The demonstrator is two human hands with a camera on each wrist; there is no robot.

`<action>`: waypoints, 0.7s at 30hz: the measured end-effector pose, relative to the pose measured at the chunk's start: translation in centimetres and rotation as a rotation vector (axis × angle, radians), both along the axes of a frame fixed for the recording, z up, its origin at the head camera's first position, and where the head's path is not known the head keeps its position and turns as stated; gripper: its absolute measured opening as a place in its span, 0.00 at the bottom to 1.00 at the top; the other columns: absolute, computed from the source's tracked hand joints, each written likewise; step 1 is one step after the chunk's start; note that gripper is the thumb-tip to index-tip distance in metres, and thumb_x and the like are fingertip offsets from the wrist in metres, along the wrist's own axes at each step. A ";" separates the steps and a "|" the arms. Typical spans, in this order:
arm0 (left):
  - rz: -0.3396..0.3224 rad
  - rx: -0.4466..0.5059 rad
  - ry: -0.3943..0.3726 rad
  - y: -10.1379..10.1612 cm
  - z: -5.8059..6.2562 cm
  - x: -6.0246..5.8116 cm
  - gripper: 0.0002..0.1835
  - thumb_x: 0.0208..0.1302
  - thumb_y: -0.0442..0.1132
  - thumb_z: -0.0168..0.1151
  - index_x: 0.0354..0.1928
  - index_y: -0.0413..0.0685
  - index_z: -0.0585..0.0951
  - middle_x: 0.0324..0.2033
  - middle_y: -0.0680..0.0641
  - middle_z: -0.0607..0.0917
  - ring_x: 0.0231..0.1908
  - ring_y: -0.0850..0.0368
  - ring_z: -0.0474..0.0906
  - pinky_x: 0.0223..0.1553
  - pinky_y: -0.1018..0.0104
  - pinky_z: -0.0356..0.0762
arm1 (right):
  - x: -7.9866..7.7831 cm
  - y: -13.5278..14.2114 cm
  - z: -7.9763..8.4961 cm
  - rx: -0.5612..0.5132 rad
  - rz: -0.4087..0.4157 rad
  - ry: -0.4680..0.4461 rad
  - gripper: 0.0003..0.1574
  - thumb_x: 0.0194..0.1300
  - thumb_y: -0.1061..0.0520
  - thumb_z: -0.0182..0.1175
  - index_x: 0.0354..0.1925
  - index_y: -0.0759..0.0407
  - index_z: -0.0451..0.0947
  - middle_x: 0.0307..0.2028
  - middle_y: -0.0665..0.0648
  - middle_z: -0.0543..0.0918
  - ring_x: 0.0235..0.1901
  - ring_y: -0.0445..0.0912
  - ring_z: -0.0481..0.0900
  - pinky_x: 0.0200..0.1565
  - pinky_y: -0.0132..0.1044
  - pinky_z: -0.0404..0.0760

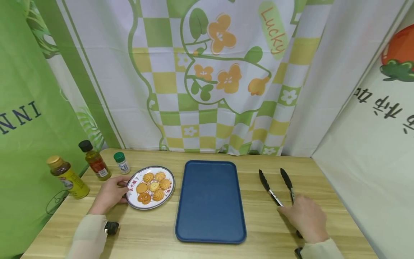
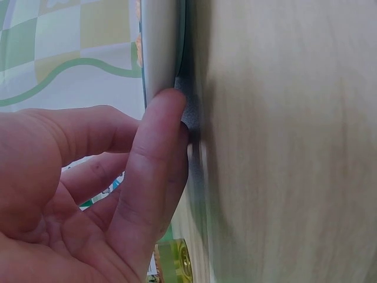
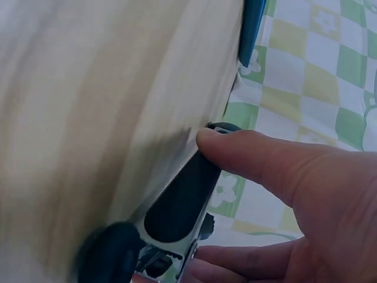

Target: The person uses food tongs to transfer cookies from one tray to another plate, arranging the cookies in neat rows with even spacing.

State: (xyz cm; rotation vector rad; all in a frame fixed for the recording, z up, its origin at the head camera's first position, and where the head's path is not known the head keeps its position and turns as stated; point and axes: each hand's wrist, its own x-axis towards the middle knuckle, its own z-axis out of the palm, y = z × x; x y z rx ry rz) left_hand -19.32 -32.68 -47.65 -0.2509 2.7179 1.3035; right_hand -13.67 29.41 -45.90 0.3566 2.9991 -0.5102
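Several cookies (image 1: pixel 154 186) lie on a white plate (image 1: pixel 150 206) with a dark rim and red lettering. My left hand (image 1: pixel 109 194) pinches the plate's left edge; in the left wrist view fingertips reach under the rim. Whether the plate is lifted off the table cannot be told. On the right, my right hand (image 1: pixel 305 217) grips black-and-silver tongs (image 1: pixel 275 198), whose two arms spread apart and point away from me. The right wrist view has the thumb along a black tong handle (image 3: pixel 185 197). Between the hands lies a dark blue rectangular tray (image 1: pixel 210 205), apart from both.
Left of the plate stand a yellow bottle with a gold cap (image 1: pixel 69 180), an oil bottle with a black cap (image 1: pixel 96 163) and a small green-capped shaker (image 1: pixel 122 163). A patterned curtain (image 1: pixel 213 118) hangs behind the wooden table (image 1: pixel 145 237).
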 end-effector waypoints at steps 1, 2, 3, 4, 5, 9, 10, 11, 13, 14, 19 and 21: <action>0.000 0.000 -0.001 0.0 0.0 0.0 0.28 0.78 0.27 0.57 0.77 0.25 0.72 0.59 0.24 0.78 0.40 0.51 0.84 0.35 0.63 0.94 | 0.0 0.0 0.0 0.001 0.002 0.003 0.37 0.65 0.33 0.76 0.33 0.65 0.78 0.28 0.61 0.81 0.26 0.54 0.78 0.22 0.44 0.77; 0.000 0.000 -0.001 0.0 0.0 0.0 0.28 0.78 0.27 0.57 0.77 0.25 0.72 0.59 0.24 0.78 0.40 0.51 0.84 0.35 0.63 0.94 | 0.1 0.0 -0.1 0.001 0.004 0.005 0.37 0.65 0.32 0.76 0.33 0.65 0.78 0.27 0.61 0.81 0.26 0.53 0.78 0.22 0.44 0.77; -0.004 0.000 0.000 0.0 0.0 0.0 0.28 0.78 0.27 0.57 0.77 0.25 0.72 0.58 0.24 0.78 0.40 0.51 0.84 0.35 0.63 0.94 | 0.1 0.0 -0.1 0.000 0.004 0.008 0.37 0.65 0.32 0.77 0.33 0.64 0.78 0.27 0.61 0.81 0.26 0.53 0.78 0.21 0.43 0.77; -0.007 0.000 0.001 0.0 0.0 0.0 0.28 0.78 0.27 0.57 0.76 0.25 0.72 0.58 0.24 0.78 0.39 0.51 0.84 0.35 0.62 0.94 | 0.2 -0.1 -0.1 -0.002 0.002 0.011 0.37 0.65 0.33 0.77 0.32 0.64 0.77 0.26 0.60 0.80 0.26 0.53 0.77 0.21 0.43 0.76; -0.008 0.000 0.001 -0.1 0.0 -0.1 0.28 0.78 0.27 0.57 0.76 0.25 0.72 0.58 0.24 0.78 0.39 0.51 0.84 0.35 0.62 0.94 | 0.3 -0.1 -0.1 -0.002 0.004 0.016 0.37 0.65 0.32 0.77 0.31 0.63 0.77 0.26 0.60 0.80 0.25 0.53 0.77 0.21 0.43 0.76; -0.014 -0.003 -0.006 -0.4 0.0 0.0 0.28 0.79 0.27 0.57 0.77 0.25 0.71 0.59 0.23 0.78 0.40 0.50 0.84 0.35 0.61 0.94 | 0.5 -0.3 0.0 0.005 0.000 0.007 0.39 0.65 0.30 0.76 0.33 0.63 0.77 0.26 0.60 0.81 0.26 0.53 0.77 0.21 0.42 0.75; -0.015 -0.004 -0.012 -0.5 0.0 0.0 0.28 0.79 0.28 0.57 0.78 0.26 0.71 0.59 0.24 0.78 0.40 0.50 0.84 0.35 0.62 0.94 | 0.6 -0.2 0.0 0.011 -0.002 -0.002 0.41 0.65 0.27 0.74 0.35 0.64 0.78 0.27 0.61 0.81 0.27 0.53 0.78 0.22 0.43 0.76; -0.016 -0.004 -0.017 -0.6 0.0 0.0 0.29 0.80 0.28 0.57 0.78 0.27 0.70 0.60 0.24 0.78 0.41 0.51 0.84 0.36 0.62 0.94 | 0.6 -0.2 0.1 0.019 -0.001 -0.009 0.44 0.65 0.24 0.73 0.37 0.65 0.79 0.28 0.61 0.82 0.28 0.54 0.79 0.22 0.43 0.76; -0.036 -0.014 -0.028 -0.9 -0.1 0.1 0.30 0.82 0.30 0.57 0.80 0.27 0.68 0.61 0.23 0.78 0.41 0.52 0.84 0.36 0.62 0.94 | 0.6 -0.1 0.3 0.036 0.001 -0.023 0.49 0.65 0.19 0.70 0.40 0.65 0.80 0.29 0.61 0.83 0.29 0.54 0.80 0.23 0.44 0.76; -0.045 -0.023 -0.032 -1.1 0.0 0.2 0.30 0.83 0.32 0.57 0.81 0.28 0.67 0.62 0.22 0.78 0.41 0.51 0.85 0.36 0.62 0.95 | 0.6 0.0 0.4 0.049 0.004 -0.026 0.50 0.64 0.16 0.68 0.40 0.64 0.80 0.29 0.61 0.83 0.28 0.54 0.80 0.23 0.45 0.76; -0.103 -0.215 -0.006 -1.4 1.7 0.5 0.34 0.87 0.46 0.57 0.84 0.34 0.65 0.65 0.21 0.80 0.44 0.42 0.89 0.42 0.47 0.93 | 0.2 0.3 1.2 0.084 0.014 0.003 0.55 0.67 0.12 0.61 0.44 0.64 0.81 0.26 0.59 0.82 0.26 0.53 0.80 0.21 0.48 0.75; -0.109 -0.315 0.048 -1.1 2.8 0.8 0.35 0.86 0.50 0.58 0.83 0.36 0.68 0.64 0.23 0.83 0.47 0.37 0.89 0.45 0.41 0.91 | 0.2 0.4 1.5 0.094 0.023 0.040 0.60 0.69 0.13 0.60 0.54 0.70 0.82 0.29 0.61 0.85 0.26 0.53 0.81 0.20 0.47 0.76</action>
